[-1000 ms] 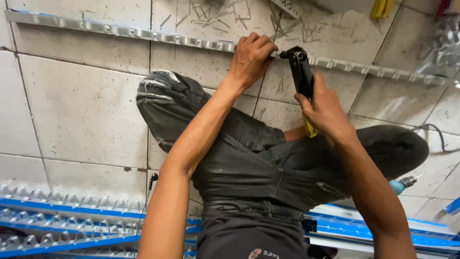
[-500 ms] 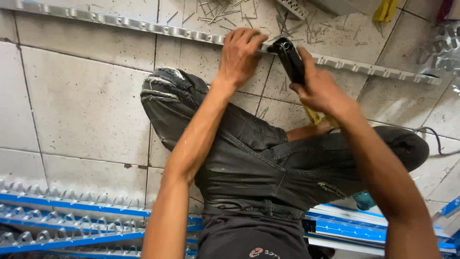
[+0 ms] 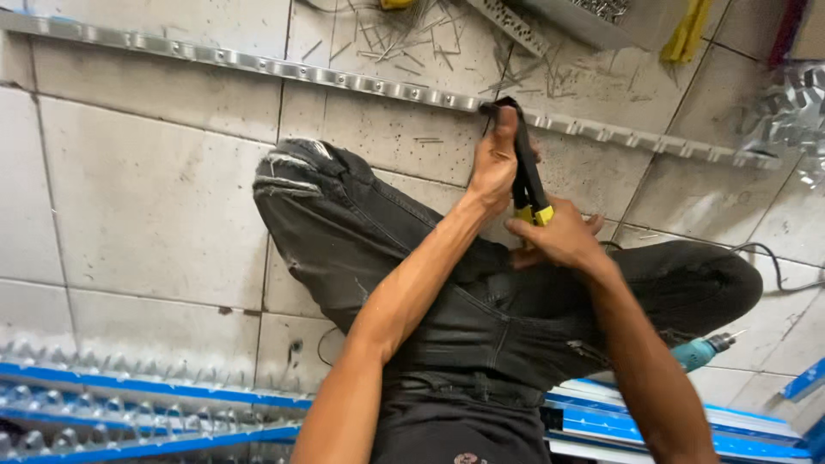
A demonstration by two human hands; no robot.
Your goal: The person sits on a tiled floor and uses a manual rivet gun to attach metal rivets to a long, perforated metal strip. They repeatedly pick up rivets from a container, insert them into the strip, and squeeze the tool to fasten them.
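blk jeans [image 3: 481, 326], ripped knee | bare forearms, no sleeves | belt

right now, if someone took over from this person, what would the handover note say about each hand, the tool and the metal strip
Left hand: wrapped around the upper part of the riveting tool, close to its head.
Right hand: gripping the tool's yellow-ended handles from below.
Tool: its head is pressed against the long metal strip lying on the tiled floor.
Strip: fasteners show in a row to both sides of the tool; I cannot tell which are newly set.
A teal drill lies by the right knee; blue-edged strips are stacked near the body.
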